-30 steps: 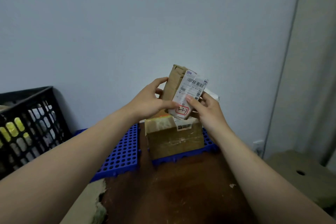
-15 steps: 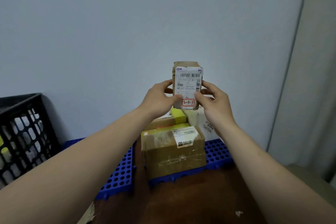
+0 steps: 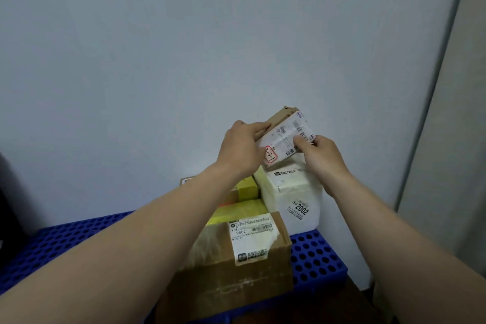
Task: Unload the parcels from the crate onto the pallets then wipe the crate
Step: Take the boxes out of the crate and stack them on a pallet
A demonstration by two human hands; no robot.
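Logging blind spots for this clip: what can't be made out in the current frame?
Head view only.
- Crate: a dark sliver, cut off by the left edge; contents unseen.
- Held parcel: label print too small to read; left hand and right hand partly cover it.
- Rear box: mostly hidden behind the left forearm.

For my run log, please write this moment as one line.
left hand, right hand: hold small parcel | parcel: tilted, over white box | pallet: blue, loaded
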